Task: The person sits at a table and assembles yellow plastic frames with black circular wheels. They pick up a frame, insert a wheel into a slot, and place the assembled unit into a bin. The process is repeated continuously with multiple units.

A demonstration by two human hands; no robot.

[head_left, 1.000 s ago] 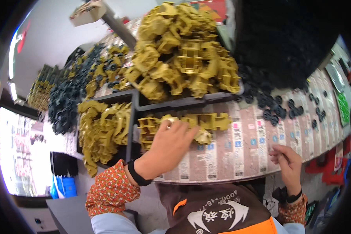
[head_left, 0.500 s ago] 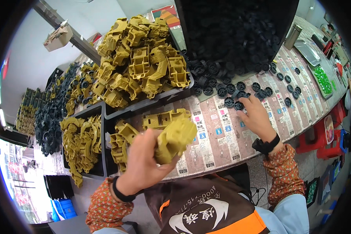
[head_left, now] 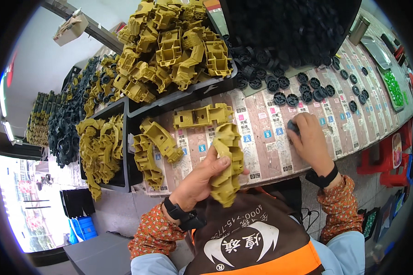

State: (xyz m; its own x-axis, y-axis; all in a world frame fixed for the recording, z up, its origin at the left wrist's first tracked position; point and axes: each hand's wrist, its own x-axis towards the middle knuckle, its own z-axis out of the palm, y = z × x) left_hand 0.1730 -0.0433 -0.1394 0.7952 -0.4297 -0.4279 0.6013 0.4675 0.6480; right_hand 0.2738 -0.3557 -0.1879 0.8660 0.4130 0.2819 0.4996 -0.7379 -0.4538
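My left hand point(head_left: 198, 178) is closed around a mustard-yellow plastic toy vehicle body point(head_left: 228, 160), held lengthwise over the table's near edge with its hollow recesses showing. To its right, my right hand point(head_left: 313, 141) pinches a small black wheel point(head_left: 292, 127) between thumb and fingers; the fingers partly cover it. Beyond that hand, several loose black spoked wheels point(head_left: 293, 99) lie on the table. Left of the held body rest more yellow pieces: one lying crosswise point(head_left: 195, 118), a slanted one point(head_left: 159, 140) and an upright-looking one point(head_left: 147, 161).
A black tray point(head_left: 186, 97) heaped with yellow bodies stands at the back left, beside a smaller black tray point(head_left: 125, 160) of yellow parts. Black wheels spill from a large dark bin point(head_left: 280, 32). Far right are a tray of green pieces point(head_left: 391, 87) and a metal flask point(head_left: 359, 30).
My right hand has drawn back from the wheel cluster toward me with a wheel. My left hand has shifted right, turning the yellow body lengthwise. The whole view has also shifted.
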